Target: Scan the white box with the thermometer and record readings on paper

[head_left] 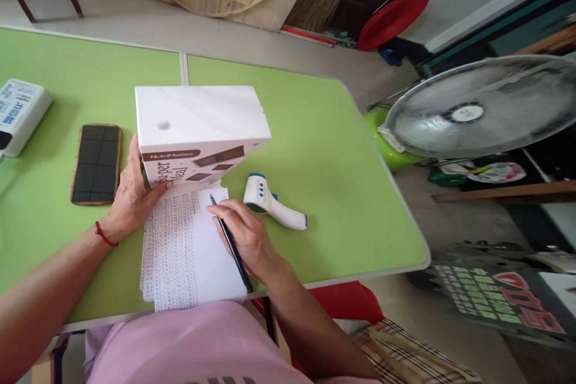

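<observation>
With thumb and fingers round its lower left corner, my left hand grips a white box printed "NutriMotion Super Meal". The box stands on the green table over the far end of some paper sheets. Rows of small handwriting fill the left of the top sheet; its right part is blank. In my right hand is a black pen, pinched near its tip above the blank part. Just right of that hand lies a white and blue infrared thermometer. A dark phone rests left of my left hand.
The green table ends in a rounded corner at the right. A white device with a label sits at the far left. Beyond the right edge stand a large fan and, farther back, a red basin.
</observation>
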Demonstrator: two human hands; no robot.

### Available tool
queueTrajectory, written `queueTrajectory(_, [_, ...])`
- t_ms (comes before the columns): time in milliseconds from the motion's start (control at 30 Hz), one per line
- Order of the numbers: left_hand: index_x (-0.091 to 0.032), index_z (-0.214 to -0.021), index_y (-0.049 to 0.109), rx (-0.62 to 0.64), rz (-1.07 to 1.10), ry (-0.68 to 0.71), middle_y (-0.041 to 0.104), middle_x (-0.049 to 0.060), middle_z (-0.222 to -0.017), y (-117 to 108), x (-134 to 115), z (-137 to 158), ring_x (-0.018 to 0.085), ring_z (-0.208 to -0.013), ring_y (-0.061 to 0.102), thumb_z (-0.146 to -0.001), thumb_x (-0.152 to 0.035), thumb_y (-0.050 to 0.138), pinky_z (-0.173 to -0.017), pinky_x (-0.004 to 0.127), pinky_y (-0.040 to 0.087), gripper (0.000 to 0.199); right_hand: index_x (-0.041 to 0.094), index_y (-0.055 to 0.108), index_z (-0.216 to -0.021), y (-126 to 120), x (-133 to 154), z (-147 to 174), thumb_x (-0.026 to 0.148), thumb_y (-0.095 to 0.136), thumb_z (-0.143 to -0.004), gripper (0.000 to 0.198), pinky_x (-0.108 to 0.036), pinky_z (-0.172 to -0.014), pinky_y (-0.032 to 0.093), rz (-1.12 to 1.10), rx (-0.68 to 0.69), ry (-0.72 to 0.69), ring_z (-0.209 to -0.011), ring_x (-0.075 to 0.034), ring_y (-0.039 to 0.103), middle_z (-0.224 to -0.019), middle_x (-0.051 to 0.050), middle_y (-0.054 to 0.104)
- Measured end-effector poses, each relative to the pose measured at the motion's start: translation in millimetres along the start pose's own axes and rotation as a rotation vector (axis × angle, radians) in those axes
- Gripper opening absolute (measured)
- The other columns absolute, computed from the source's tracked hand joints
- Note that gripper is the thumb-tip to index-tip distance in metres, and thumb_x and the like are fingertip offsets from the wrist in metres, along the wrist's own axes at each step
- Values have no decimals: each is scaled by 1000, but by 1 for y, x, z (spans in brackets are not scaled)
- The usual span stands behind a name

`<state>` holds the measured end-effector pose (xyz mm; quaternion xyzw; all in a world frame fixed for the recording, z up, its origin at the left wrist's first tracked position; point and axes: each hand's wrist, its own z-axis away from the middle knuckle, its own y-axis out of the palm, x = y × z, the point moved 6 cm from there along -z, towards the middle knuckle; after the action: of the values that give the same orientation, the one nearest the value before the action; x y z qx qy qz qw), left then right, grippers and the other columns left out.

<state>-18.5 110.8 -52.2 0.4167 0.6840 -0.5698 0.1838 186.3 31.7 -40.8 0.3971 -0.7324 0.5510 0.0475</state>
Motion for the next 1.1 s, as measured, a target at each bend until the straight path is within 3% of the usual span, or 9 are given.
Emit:
queueTrajectory(100, [-22,-153,18,-25,6,4,40,19,-149,-2,1,0,38,-142,37,-90,-45,59,-114,60,36,78,21,58,-130,-3,-8,8,3,35,-95,46,-41,-84,59,123,121,-1,-96,-24,65,-104,-12,64])
queueTrajectory(200, [-24,-150,26,-72,12,-17,46,18,-143,-5,4,1,37,-137,42,-88,-46,63,-110,59,41,76,20,53,-137,-1,-13,14,-1,31,-91,55,-43,-83,60,179,159,-10,-95,-25,64,-103,-13,63])
queueTrajectory(400, [-23,-148,29,-155,122,-56,51,16,-134,-13,-3,1,31,-119,57,-87,-55,62,-94,49,55,76,18,53,-135,5,-12,16,17,47,-92,44,-48,-88,59,151,138,46,-102,-27,61,-111,-14,57])
queueTrajectory(500, [-24,-141,39,-188,112,-15,52,14,-134,-20,-15,3,31,-122,54,-90,-59,56,-101,50,51,64,19,57,-132,7,-12,16,21,55,-89,43,-50,-90,58,139,133,75,-104,-28,60,-110,-14,56])
queueTrajectory(600, [-25,-140,42,-145,122,29,52,13,-136,-22,-22,6,32,-126,52,-93,-60,49,-106,54,46,59,20,59,-130,9,-13,16,16,53,-89,42,-50,-91,59,142,121,75,-105,-27,61,-111,-13,56])
queueTrajectory(733, [-25,-147,33,-32,156,8,49,15,-141,-14,-19,9,33,-128,50,-94,-57,49,-108,56,43,64,20,58,-130,7,-14,16,11,47,-90,43,-45,-89,60,153,76,58,-102,-26,63,-110,-13,59])
queueTrajectory(867, [-18,-152,22,55,88,-36,41,21,-148,-5,-11,9,36,-138,41,-95,-56,45,-113,60,36,72,22,61,-122,-18,-19,17,9,50,-88,38,-40,-85,59,226,-121,38,-94,-23,66,-103,-10,65])
queueTrajectory(967, [-17,-151,23,72,77,-15,37,22,-151,-2,-10,8,35,-142,36,-96,-55,42,-115,60,32,69,19,61,-120,-40,-47,23,13,56,-80,41,-48,-87,56,436,-200,225,-101,-30,64,-110,-15,65])
queueTrajectory(1100, [-17,-151,24,62,71,-4,36,21,-152,-1,-8,7,34,-142,36,-97,-55,41,-116,59,32,68,11,59,-122,-41,-94,35,22,58,-73,51,-56,-85,53,528,36,462,-102,-38,63,-113,-23,65])
